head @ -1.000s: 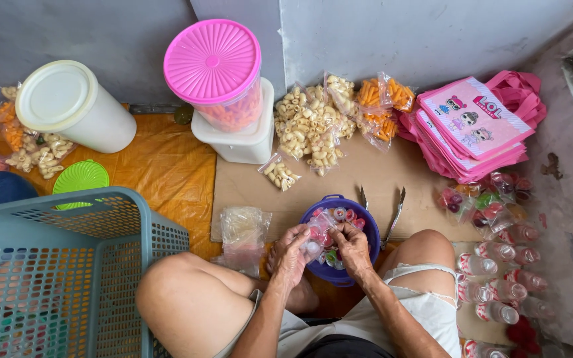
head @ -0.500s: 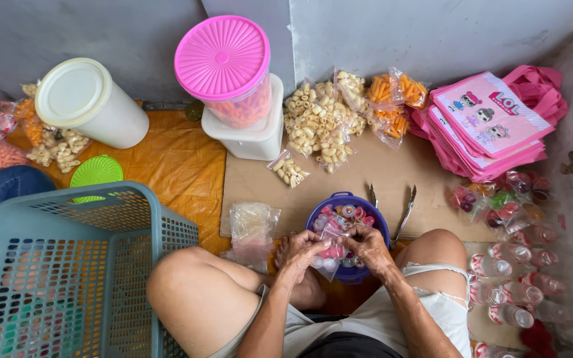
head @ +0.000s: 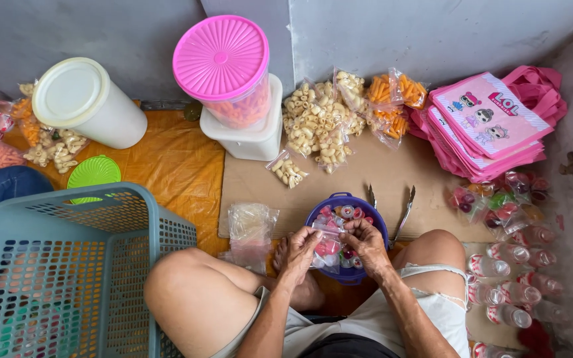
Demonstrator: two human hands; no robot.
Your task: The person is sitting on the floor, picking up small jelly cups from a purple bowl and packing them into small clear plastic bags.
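Together, the left hand [head: 298, 250] and the right hand [head: 367, 243] pinch a small clear bag [head: 327, 244] of pink and red jelly cups, each grip closed on one side of it. That bag hangs between the 2 hands, right above the purple bowl [head: 376, 222], which holds more of the little cups and sits on the floor between the person's bare knees. Just left of the left hand lies a stack of empty clear bags [head: 251, 229] on the cardboard sheet [head: 392, 169]. Metal tongs [head: 402, 213] rest beside the bowl's right rim. Farther back stand a pink-lidded container [head: 222, 63] on a white tub, a white bucket [head: 81, 103] (tilted against the wall) and packets of puffed snacks [head: 316, 122]. Pink tote bags [head: 489, 126] are piled at the right, small bottles [head: 505, 268] below them. A blue-grey basket [head: 67, 265] fills the lower left.
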